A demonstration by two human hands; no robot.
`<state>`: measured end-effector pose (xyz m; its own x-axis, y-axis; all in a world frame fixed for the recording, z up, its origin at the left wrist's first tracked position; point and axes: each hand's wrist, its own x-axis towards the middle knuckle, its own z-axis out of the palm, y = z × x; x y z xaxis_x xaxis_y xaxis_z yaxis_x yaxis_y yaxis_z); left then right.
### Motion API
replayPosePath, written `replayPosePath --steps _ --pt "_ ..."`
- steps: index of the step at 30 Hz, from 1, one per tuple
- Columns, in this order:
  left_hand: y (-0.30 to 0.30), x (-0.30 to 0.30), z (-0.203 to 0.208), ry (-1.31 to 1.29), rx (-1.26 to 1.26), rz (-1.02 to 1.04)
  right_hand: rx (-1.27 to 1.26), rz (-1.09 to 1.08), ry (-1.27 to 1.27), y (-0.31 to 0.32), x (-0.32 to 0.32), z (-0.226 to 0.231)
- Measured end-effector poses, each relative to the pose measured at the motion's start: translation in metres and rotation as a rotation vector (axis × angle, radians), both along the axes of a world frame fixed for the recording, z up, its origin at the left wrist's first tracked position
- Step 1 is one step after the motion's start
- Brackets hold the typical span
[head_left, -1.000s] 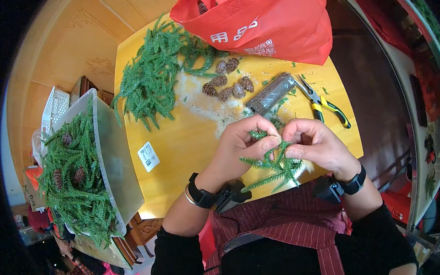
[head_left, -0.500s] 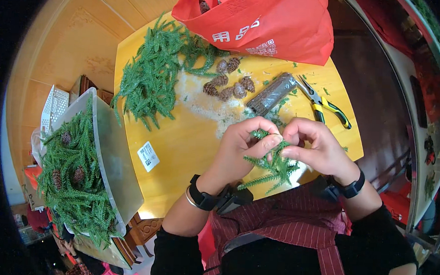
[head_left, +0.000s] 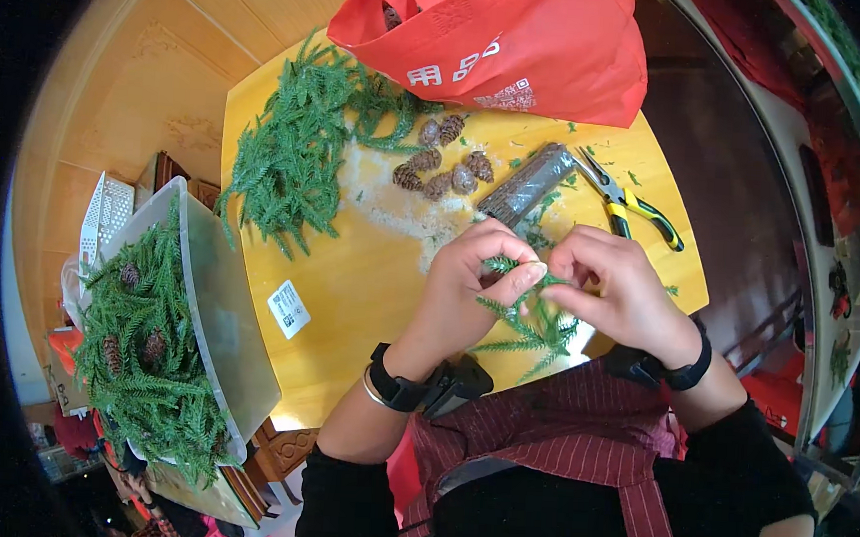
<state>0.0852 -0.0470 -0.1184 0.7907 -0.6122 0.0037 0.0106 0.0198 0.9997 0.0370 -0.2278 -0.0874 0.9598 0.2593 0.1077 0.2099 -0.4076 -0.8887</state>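
Over the table's near edge, a small green artificial pine sprig hangs between my two hands, its needled tips pointing down toward me. My left hand is closed on it, thumb against the forefinger. Close beside it, the thumb and fingers of my right hand pinch the sprig's upper part; the exact pinch point is partly hidden. Just beyond my hands lies a bundle of dark brown stems in clear wrap. Pliers with yellow and black handles rest to its right, jaws apart.
Several brown pine cones lie mid-table among whitish crumbs. A heap of green pine sprigs covers the far left, near a red bag. A white label sits at left. Beside the table stands a plastic bin of sprigs and cones.
Both hands stay on the sprig, with small finger shifts; the right hand has turned slightly and its fingers lie a little further left. The sprig's tips have moved slightly. The rest of the table is unchanged.
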Motion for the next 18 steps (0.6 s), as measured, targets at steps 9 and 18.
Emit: replayPosePath --steps 9,18 --pt "-0.008 -0.011 0.006 0.183 -0.104 0.068 -0.519 -0.195 -0.490 0.008 -0.006 -0.003" --pt "-0.002 -0.005 0.003 -0.171 -0.069 0.080 -0.165 -0.171 -0.148 -0.001 0.003 0.005"
